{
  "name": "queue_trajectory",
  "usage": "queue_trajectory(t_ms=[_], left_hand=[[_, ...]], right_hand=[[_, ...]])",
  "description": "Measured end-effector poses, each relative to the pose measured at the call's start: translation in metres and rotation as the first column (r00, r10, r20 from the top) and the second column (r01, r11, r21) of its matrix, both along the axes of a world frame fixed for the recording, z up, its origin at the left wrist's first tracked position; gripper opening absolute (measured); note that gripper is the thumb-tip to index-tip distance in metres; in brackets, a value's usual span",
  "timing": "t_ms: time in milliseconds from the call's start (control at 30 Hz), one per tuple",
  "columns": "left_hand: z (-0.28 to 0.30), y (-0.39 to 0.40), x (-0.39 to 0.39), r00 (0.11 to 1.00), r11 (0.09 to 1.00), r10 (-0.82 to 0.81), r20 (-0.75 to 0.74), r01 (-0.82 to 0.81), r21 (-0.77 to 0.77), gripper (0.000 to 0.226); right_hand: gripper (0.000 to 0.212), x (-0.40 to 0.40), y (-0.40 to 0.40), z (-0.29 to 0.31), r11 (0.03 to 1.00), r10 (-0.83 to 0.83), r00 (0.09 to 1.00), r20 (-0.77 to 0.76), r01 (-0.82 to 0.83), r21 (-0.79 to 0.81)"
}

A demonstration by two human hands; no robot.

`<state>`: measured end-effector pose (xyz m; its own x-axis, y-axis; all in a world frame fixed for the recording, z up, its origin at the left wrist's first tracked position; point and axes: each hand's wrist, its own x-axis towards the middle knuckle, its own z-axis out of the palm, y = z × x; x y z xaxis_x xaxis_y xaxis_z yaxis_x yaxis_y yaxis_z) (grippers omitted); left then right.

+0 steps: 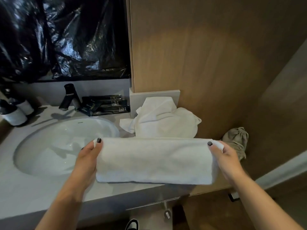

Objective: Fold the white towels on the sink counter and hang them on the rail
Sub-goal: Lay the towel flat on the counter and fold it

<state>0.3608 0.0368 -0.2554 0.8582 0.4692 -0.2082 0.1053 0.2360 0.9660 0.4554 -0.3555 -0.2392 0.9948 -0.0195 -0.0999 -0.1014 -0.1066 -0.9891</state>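
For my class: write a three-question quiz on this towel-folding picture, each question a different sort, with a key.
1. True or false: both hands grip the folded towel.
2. Where does the crumpled towel lie? A in the basin, B on the counter against the wooden wall, C on the floor.
3. Fill in: the tap is coloured ____.

Key: 1 true, the left hand and right hand pinch its ends; 2 B; 3 black.
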Motion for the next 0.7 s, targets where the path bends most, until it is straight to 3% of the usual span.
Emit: queue_trajectory(t_ms=[100, 233, 333, 533, 700], left_hand=[[0.002, -0.008, -0.032, 0.987, 0.984, 0.161, -0.014, -0.16, 0.083, 0.029], [-0.01, -0.012, -0.072, 0.966, 0.926, 0.26, 0.003, -0.25, 0.282, 0.036], [-0.022, -0.008, -0.09, 0.95, 0.87, 0.311, 0.01, -0.289, 0.399, 0.028], [-0.057, 0.019, -0.093, 0.958, 0.925, 0.271, -0.096, -0.232, 0.301, 0.027], [-0.077, 0.055, -0.081, 0.954, 0.938, 0.243, -0.177, -0.185, 0.294, 0.018]], right_hand=[[0.014, -0.015, 0.01, -0.01, 0.999, 0.029, 0.999, 0.035, -0.03, 0.033], [0.014, -0.035, 0.024, -0.026, 0.997, 0.077, 0.993, 0.085, -0.078, 0.003], [0.014, -0.05, 0.035, -0.036, 0.996, 0.078, 0.989, 0.124, -0.072, -0.05], [0.014, -0.058, 0.05, -0.064, 0.979, 0.079, 0.984, 0.158, -0.047, -0.198], [0.032, -0.055, 0.062, -0.082, 0.936, 0.194, 0.976, 0.099, -0.154, -0.317]])
